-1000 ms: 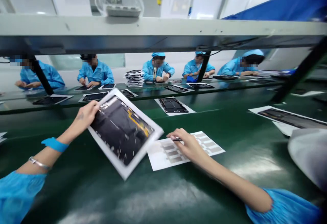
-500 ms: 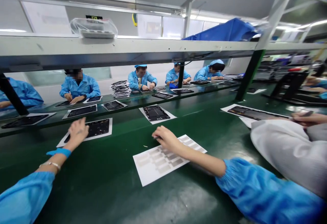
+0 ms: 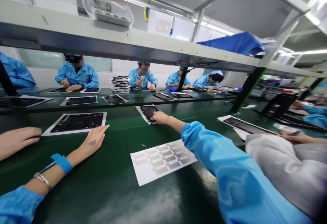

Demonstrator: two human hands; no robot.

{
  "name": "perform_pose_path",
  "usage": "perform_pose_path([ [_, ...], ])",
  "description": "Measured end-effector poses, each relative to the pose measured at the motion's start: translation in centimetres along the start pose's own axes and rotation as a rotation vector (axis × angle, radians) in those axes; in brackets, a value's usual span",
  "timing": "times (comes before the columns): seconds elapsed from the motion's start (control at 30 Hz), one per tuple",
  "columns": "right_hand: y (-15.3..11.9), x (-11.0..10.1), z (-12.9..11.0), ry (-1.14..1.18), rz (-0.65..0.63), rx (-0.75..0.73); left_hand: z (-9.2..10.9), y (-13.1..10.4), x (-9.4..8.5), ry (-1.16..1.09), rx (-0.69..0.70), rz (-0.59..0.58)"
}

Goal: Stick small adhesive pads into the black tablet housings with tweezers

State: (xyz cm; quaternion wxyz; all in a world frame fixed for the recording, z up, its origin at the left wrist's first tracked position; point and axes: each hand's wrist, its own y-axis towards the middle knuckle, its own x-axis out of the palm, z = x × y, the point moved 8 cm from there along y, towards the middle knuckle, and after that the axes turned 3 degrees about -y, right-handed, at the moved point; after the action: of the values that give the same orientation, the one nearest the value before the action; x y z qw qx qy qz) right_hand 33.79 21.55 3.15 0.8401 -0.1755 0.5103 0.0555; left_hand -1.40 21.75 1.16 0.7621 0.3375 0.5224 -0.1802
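My left hand (image 3: 93,141) lies open on the green bench, its fingers stretched out together. Its fingertips are just by the lower right corner of an opened black tablet (image 3: 78,122), which rests on white paper. A blue strap (image 3: 62,163) is around this wrist. With fingers curled, my right hand (image 3: 160,117) grips the right edge of another opened tablet (image 3: 147,110) on its paper, farther out. The fingertips are partly hidden. Below my right forearm lies a white sheet (image 3: 158,159) with rows of greyish stickers; the sleeve covers its right end.
Another person's hand (image 3: 21,141) rests at the left. At the right a grey-sleeved person (image 3: 276,155) works beside a long tablet (image 3: 251,125). A raised strip across the bench carries several tablets on paper. A shelf (image 3: 143,45) spans overhead on posts. Several blue-clad people sit opposite.
My right hand has moved forward from above the sticker sheet to the farther tablet. My left hand has come off the near tablet onto the bench. Another person's hand has appeared at the left.
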Motion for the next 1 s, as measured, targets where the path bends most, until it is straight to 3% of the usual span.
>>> perform_pose_path([
  [0.2,0.0,0.8,0.3,-0.085,-0.089,-0.12,0.9,0.0,0.2,-0.079,-0.013,-0.059],
  [0.43,0.1,0.2,-0.4,0.006,-0.053,-0.133,0.8,0.0,-0.4,-0.272,-0.061,-0.03],
  [0.57,0.7,-3.8,-1.4,0.131,0.043,-0.056,1.8,2.0,-0.5,-0.544,-0.201,0.015],
  [0.7,2.9,-10.3,-5.4,0.273,0.116,-0.044,5.0,4.7,2.4,-1.016,-0.451,-0.009],
  [0.77,3.9,-13.0,-7.8,0.349,0.1,-0.053,7.3,5.6,3.6,-1.267,-0.502,-0.015],
  [0.87,4.6,-15.1,-10.6,0.5,0.042,-0.074,9.4,6.0,3.5,-1.518,-0.524,0.089],
  [1.0,4.6,-16.1,-12.7,0.789,0.061,-0.157,8.4,4.8,2.4,-1.542,-0.625,0.313],
])
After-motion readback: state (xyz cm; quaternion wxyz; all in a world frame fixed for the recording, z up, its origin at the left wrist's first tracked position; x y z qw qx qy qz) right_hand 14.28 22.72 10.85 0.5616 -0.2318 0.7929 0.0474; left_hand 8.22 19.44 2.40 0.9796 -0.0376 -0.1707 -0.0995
